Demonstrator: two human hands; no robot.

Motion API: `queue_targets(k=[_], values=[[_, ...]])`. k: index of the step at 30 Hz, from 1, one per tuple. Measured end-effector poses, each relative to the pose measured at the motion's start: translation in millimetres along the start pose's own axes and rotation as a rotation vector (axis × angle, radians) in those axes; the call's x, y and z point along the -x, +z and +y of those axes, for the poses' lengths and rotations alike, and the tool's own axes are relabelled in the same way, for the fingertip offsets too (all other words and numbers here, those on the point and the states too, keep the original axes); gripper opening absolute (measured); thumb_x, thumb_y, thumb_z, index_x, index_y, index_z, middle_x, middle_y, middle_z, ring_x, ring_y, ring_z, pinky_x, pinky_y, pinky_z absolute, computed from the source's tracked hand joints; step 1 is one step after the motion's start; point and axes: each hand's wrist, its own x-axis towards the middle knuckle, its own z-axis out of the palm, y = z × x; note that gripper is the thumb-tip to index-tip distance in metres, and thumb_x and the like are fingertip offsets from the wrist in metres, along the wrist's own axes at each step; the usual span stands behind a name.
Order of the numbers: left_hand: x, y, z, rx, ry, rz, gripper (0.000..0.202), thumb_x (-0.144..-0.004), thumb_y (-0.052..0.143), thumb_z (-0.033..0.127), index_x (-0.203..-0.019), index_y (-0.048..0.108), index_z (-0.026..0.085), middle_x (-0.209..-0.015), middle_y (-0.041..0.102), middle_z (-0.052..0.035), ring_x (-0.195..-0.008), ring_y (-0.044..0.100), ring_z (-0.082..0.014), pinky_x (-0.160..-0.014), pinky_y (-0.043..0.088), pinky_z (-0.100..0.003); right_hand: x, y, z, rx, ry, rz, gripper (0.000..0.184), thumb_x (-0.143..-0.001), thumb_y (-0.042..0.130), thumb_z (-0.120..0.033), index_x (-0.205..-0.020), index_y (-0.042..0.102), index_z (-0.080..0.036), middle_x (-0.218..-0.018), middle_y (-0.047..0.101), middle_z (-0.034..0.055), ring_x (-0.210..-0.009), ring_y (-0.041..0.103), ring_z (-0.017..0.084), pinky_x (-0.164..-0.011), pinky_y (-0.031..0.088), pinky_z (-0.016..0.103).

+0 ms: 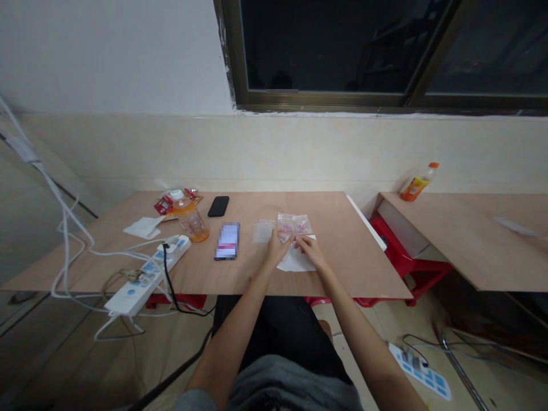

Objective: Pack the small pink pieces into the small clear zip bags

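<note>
Over the middle of the table, my left hand (279, 249) is closed, with its fingertips at the lower left edge of a small clear plastic bag (302, 224) with pink bits in it. My right hand (310, 250) is pinched close beside it, at the bag's lower edge; what lies between its fingertips is too small to make out. Under both hands lies a white sheet of paper (295, 264), partly covered by them. Just left of my left hand, another clear plastic bag (262, 232) rests flat on the wood.
Left of my hands are a lit phone (228, 241), a dark phone (218, 206), an orange drink bottle (191, 217), red wrappers (164, 204) and a tissue (143, 227). A power strip (141, 285) with cables overhangs the front left edge. Another bottle (417, 185) stands on the right table (471, 228).
</note>
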Motion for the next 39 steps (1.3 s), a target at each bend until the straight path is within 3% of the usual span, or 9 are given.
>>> queue_targets(k=[5,10,15,19,26,39], values=[[3.1,6.9,-12.8,0.106,-0.173,-0.024,0.036,-0.084,0.056,0.048,-0.108,0.052,0.022,-0.102,0.060,-0.0086,-0.079,0.061,-0.0192,-0.054,0.047,-0.026,-3.2,6.1,10.0,-0.028,0.005,0.062,0.033,-0.075,0.063,-0.053,-0.076,0.065,-0.019,-0.067,0.062,0.0028,-0.062,0.052,0.017,-0.060,0.039,0.028],[4.1,5.9,-15.6,0.212,-0.099,-0.006,0.036,-0.075,0.070,0.041,-0.101,0.057,0.020,-0.093,0.064,-0.0072,-0.083,0.063,-0.0184,-0.063,0.050,-0.025,-5.0,7.6,21.6,-0.033,0.016,0.130,0.032,-0.077,0.060,-0.050,-0.077,0.064,-0.019,-0.067,0.062,0.0027,-0.063,0.052,0.017,-0.062,0.040,0.028],[6.0,4.9,-16.7,0.287,-0.120,-0.023,0.042,-0.067,0.076,0.040,-0.098,0.058,0.018,-0.084,0.065,-0.0036,-0.067,0.061,-0.0137,-0.054,0.046,-0.021,-4.5,9.7,23.7,-0.006,0.006,0.132,0.031,-0.077,0.059,-0.049,-0.075,0.062,-0.019,-0.070,0.061,0.0020,-0.064,0.051,0.016,-0.063,0.040,0.027],[6.9,6.0,-20.8,0.293,-0.114,0.000,0.038,-0.066,0.075,0.036,-0.095,0.058,0.017,-0.085,0.066,-0.0037,-0.064,0.060,-0.0126,-0.052,0.044,-0.021,-2.3,12.2,22.9,0.026,-0.012,0.152,0.031,-0.078,0.057,-0.049,-0.072,0.059,-0.019,-0.068,0.058,0.0005,-0.063,0.049,0.015,-0.061,0.039,0.026],[10.1,4.0,-23.1,0.287,-0.040,0.051,0.031,-0.066,0.072,0.029,-0.091,0.060,0.016,-0.085,0.067,-0.0045,-0.078,0.064,-0.0165,-0.069,0.049,-0.026,2.7,16.1,21.5,0.034,-0.041,0.192,0.031,-0.080,0.056,-0.049,-0.070,0.057,-0.019,-0.065,0.054,-0.0007,-0.061,0.046,0.014,-0.058,0.038,0.025],[13.1,0.4,-22.8,0.320,-0.046,0.081,0.031,-0.069,0.069,0.033,-0.092,0.058,0.017,-0.074,0.065,-0.0013,-0.070,0.063,-0.0150,-0.063,0.047,-0.023,7.9,17.6,13.4,0.052,-0.045,0.222,0.026,-0.079,0.056,-0.043,-0.070,0.060,-0.019,-0.066,0.060,0.0009,-0.062,0.050,0.016,-0.060,0.039,0.026]])
